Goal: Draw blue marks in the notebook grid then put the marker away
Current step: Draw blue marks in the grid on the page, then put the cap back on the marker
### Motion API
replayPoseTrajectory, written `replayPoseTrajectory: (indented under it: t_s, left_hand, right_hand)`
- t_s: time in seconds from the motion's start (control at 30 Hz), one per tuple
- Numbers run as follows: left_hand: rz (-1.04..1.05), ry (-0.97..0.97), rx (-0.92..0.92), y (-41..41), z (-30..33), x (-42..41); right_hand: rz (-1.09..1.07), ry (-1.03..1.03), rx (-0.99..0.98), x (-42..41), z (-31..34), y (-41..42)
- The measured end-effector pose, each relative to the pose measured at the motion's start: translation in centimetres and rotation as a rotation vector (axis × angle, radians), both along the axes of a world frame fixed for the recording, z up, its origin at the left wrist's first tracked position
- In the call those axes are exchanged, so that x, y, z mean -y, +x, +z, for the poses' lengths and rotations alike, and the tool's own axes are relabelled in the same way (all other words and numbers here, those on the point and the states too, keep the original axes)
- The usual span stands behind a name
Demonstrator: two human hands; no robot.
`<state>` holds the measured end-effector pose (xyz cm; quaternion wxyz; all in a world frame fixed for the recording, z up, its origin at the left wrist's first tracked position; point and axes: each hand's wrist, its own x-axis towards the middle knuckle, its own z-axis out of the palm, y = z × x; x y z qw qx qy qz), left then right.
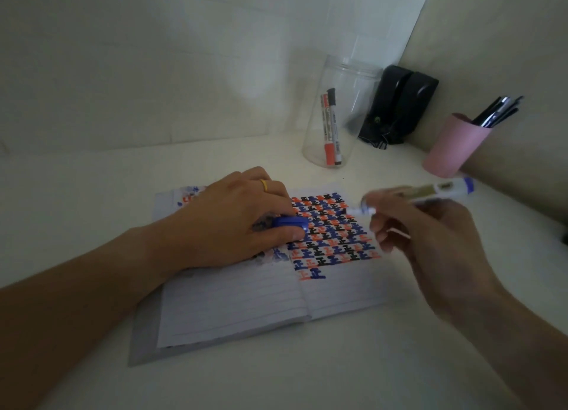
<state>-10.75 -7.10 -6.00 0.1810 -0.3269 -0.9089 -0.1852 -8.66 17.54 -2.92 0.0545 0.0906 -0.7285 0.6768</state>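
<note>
An open lined notebook [246, 299] lies on the white desk, its right page filled at the top with a grid of blue, red and black marks [332, 234]. My left hand [233, 222] rests on the left page and pinches the blue marker cap [290, 223], which points toward the grid. My right hand [430, 243] hovers blurred over the notebook's right edge, holding the uncapped blue marker [430, 194]. Its tip points left, a short gap from the cap.
A clear plastic jar [335, 114] behind the notebook holds a red marker and a black marker. A black stapler-like object [396, 105] leans in the corner. A pink cup [455, 145] with several pens stands at the right. Walls close in behind and at the right.
</note>
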Motion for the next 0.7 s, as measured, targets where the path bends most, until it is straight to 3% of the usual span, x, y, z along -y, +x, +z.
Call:
replayPoseTrajectory:
  t_s: [0.13,0.23,0.43,0.7]
  left_hand:
    - [0.011,-0.012,0.003,0.0,0.1,-0.1]
    - [0.014,-0.016,0.009,0.0,-0.1,0.1]
    - [0.028,-0.05,0.026,-0.1,0.1,-0.2]
    - [0.16,0.217,0.105,0.3,-0.3,-0.1]
  right_hand:
    - [-0.048,-0.078,0.041,1.0,1.7,-3.7]
    - [-0.021,-0.214,0.101,2.2,0.3,-5.4]
    - [0.023,-0.279,0.103,2.2,-2.2,-6.2]
    - [0.07,-0.317,0.091,1.7,-2.3,-6.1]
